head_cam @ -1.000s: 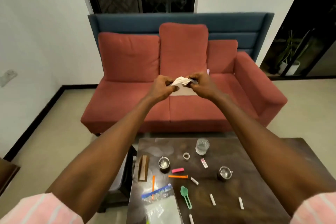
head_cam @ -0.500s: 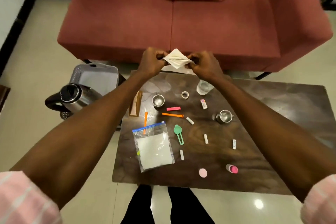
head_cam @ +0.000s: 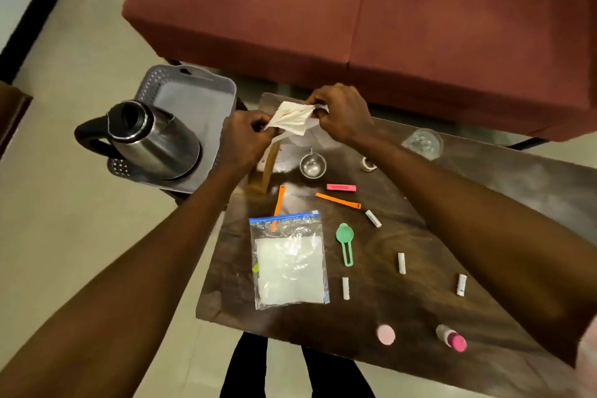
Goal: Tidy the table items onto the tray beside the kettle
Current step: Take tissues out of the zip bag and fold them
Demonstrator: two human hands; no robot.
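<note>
Two bare hands pinch a crumpled white paper packet [head_cam: 290,118] above the far-left corner of the dark wooden counter [head_cam: 484,236], the left hand [head_cam: 247,139] closed on its lower-left end and the right hand [head_cam: 342,113] closed on its upper-right end. The packet's long axis runs roughly side to side, tilted up toward the right hand, and it hangs clear of the counter. Just left of the hands sits the grey perforated tray [head_cam: 223,87], off the counter's left edge, with a steel kettle [head_cam: 151,142] standing on its near part, black handle pointing left.

Below the packet a small wooden holder [head_cam: 263,168] and a little steel cup [head_cam: 312,166] stand on the counter. Nearer the camera lie a pink clip [head_cam: 341,187], an orange clip [head_cam: 337,200] angled down to the right, and a second orange strip [head_cam: 278,205] whose lower end lies under a zip bag [head_cam: 289,260] of white powder with a blue seal. A green scoop [head_cam: 345,242] lies beside the bag, bowl away from the camera and handle toward it. Several small white sachets [head_cam: 401,263] are scattered to the right. A pink cap [head_cam: 385,334] and a pink-capped bottle [head_cam: 451,337] rest near the counter's front edge; a clear glass [head_cam: 423,143] stands at the far side, before a red sofa [head_cam: 355,10].
</note>
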